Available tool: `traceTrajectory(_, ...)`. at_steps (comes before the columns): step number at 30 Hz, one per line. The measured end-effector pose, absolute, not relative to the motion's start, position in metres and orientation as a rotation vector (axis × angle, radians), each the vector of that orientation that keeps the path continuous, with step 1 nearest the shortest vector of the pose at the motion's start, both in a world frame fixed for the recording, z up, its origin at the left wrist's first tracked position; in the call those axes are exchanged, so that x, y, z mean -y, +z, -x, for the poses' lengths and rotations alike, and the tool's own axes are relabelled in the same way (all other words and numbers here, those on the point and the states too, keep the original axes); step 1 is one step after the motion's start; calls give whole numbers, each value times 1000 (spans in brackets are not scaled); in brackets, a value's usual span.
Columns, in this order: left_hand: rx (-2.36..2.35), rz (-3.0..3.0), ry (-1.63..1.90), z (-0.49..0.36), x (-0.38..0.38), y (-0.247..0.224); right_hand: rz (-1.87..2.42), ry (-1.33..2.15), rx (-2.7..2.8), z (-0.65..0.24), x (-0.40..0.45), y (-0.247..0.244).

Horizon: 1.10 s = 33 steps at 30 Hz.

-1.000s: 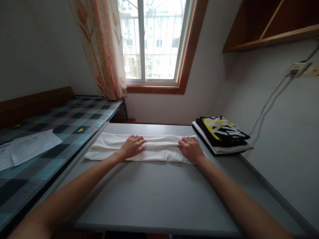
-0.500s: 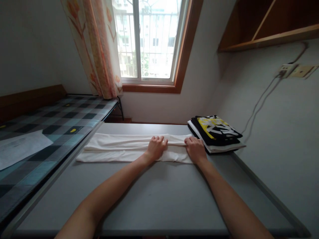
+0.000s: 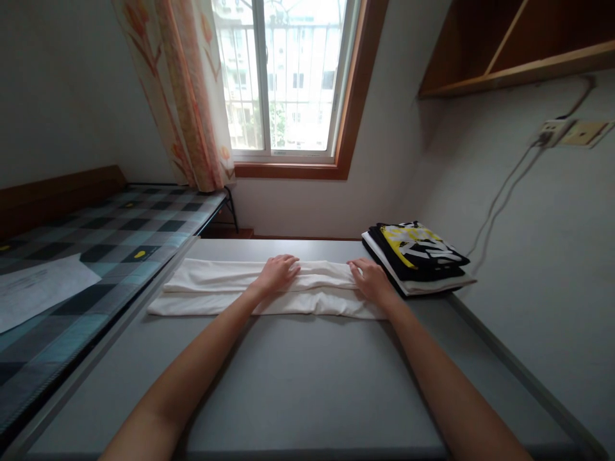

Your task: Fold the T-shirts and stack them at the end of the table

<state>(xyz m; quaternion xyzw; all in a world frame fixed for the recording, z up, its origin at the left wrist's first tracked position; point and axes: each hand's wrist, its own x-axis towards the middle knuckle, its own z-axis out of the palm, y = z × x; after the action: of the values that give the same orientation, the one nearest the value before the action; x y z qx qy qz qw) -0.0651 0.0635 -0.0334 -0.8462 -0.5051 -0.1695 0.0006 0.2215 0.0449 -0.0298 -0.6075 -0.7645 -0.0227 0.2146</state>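
Note:
A white garment point(image 3: 206, 275), folded into a long strip with a lengthwise crease, lies across the grey table point(image 3: 307, 384). Over its middle, my left hand point(image 3: 278, 274) rests palm down with the fingers stretched out and lying on the fabric. At the strip's right end, my right hand point(image 3: 372, 280) lies on the cloth, fingers loosely extended and a little apart. Its wrist and forearm cover part of that end. Just beyond the right hand sits a stack of folded clothes point(image 3: 418, 259), black and white, with a yellow print on top.
To the left stands a bed with a checked mattress point(image 3: 158, 218), a white paper sheet point(image 3: 48, 288) on it. A curtain point(image 3: 187, 96) hangs beside the window point(image 3: 288, 83). Up right is a wooden shelf point(image 3: 528, 70), with a wall socket point(image 3: 552, 133) and cable below.
My left hand has slid left along the garment, and its fingers have straightened. The right hand has moved slightly left and loosened its hold on the upper fold, which now lies flatter.

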Motion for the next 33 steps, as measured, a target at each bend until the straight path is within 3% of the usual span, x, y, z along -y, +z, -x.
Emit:
traceTrajectory(12,1663,2673,-284,77,-64,-58,2069,-11,1998,-207,-92,-41)
traceTrajectory(22,1798,2461,-346,78,-53,-57,1893,-142,2118,-189,-54,-45)
traceTrajectory(33,2265,2105,-168,193,-30,-54,1897,-90,2337,-227,-52,-61)
